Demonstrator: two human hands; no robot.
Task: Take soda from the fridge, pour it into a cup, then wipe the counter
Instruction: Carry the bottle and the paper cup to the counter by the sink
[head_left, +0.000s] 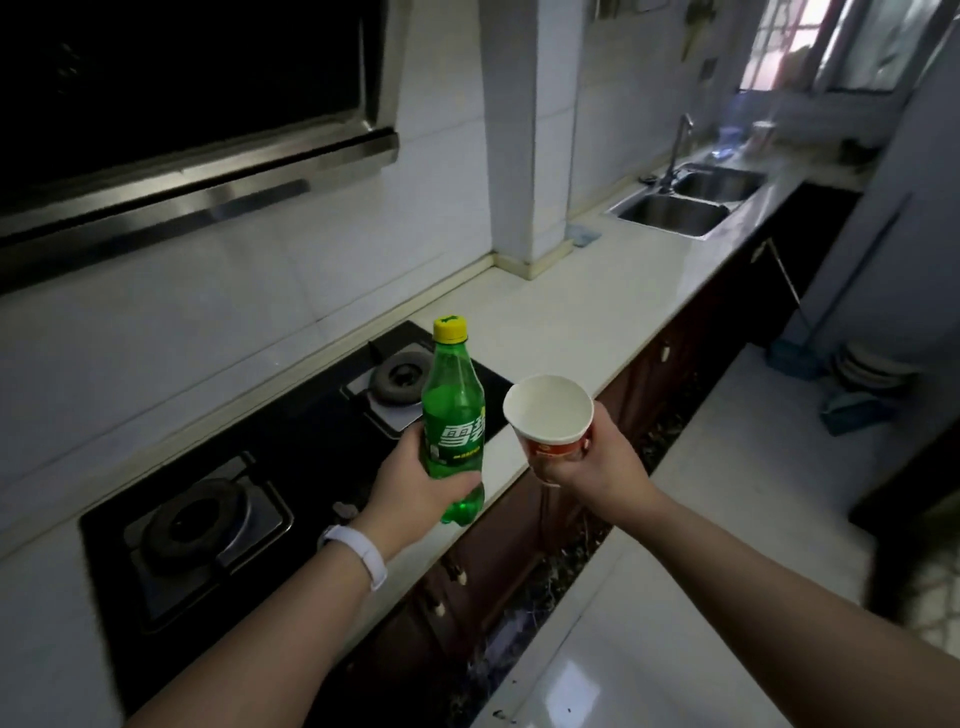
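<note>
One soda bottle (453, 415), one paper cup (549, 418), two stove burners (400, 375) (195, 519), two sink basins (675, 213) (722, 183), one faucet (678, 150).

We have a single view, from a wide-angle camera worn on the head, looking forward and down from standing height. It faces along the table (613, 312), which runs from the lower left away to the upper right, with the stove (270, 467) close below us and the sink (675, 213) far off near the window (779, 47). Both forearms reach in from the bottom edge, so the hands sit near the lens, mid-frame. Straight lines bow toward the edges, and the floor (727, 493) fills the lower right.
</note>
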